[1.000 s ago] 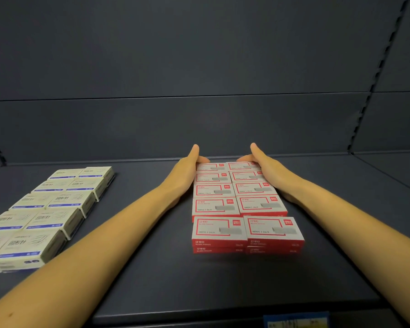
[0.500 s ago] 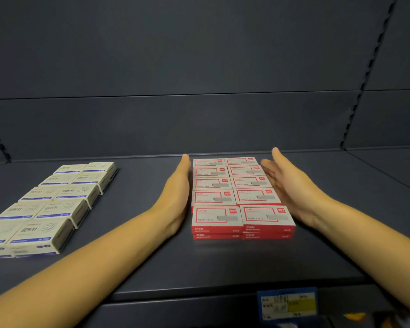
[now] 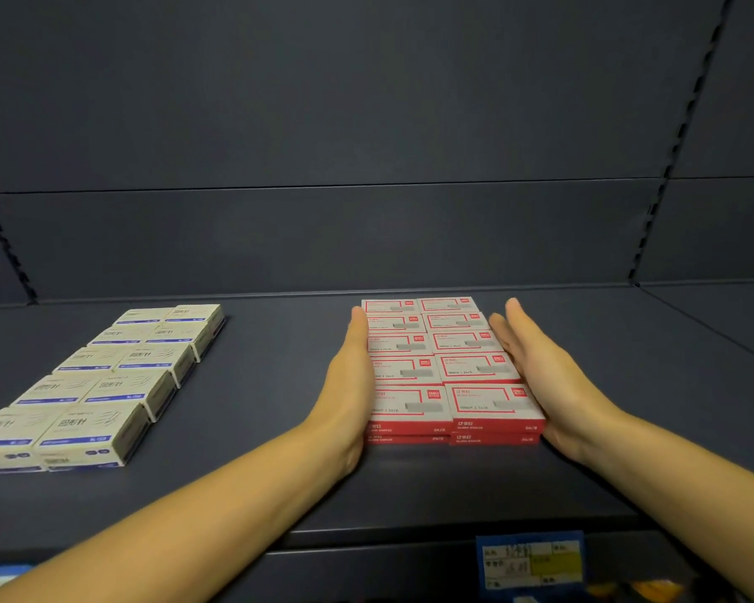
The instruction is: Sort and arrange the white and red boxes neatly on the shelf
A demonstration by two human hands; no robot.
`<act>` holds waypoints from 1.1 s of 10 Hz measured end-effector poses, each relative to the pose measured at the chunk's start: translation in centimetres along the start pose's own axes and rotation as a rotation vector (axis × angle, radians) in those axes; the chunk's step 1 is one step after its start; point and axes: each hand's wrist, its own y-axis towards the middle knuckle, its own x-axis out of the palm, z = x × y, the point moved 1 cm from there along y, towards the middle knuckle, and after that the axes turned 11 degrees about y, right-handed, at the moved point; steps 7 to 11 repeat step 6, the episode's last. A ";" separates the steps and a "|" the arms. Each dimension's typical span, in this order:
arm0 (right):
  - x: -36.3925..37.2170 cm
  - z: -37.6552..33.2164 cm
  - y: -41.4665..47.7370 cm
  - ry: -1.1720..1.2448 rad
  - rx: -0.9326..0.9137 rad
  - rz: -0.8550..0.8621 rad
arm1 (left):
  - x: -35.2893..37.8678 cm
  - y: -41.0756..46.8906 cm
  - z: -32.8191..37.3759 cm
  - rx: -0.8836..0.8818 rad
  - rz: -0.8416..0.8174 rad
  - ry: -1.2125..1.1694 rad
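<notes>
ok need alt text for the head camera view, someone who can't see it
Two bare hands, left hand and right hand, flat and open, press against either side of a block of red boxes on a dark shelf. The block is two columns wide and stacked two high at the front. A separate double row of white boxes lies further left.

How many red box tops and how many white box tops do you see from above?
Red boxes, tops showing: 10
White boxes, tops showing: 10
Total: 20
More red ones sit underneath; I cannot count those.
</notes>
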 end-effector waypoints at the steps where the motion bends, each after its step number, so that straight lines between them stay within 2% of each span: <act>1: 0.0 0.1 0.2 0.003 0.002 0.024 | 0.0 -0.1 -0.1 -0.007 0.006 -0.058; 4: 0.3 -0.4 -0.4 -0.060 -0.023 -0.012 | -0.8 -0.8 0.7 -0.003 -0.062 -0.069; 5: -0.2 -0.6 -0.5 -0.053 -0.091 -0.051 | -1.5 -1.2 0.7 0.035 -0.058 -0.053; 6: 0.3 -1.7 -1.8 -0.160 -0.210 0.062 | -2.5 -3.1 2.5 0.102 0.070 0.071; 11: 0.3 -1.7 -1.8 -0.160 -0.210 0.062 | -2.5 -3.1 2.5 0.102 0.070 0.071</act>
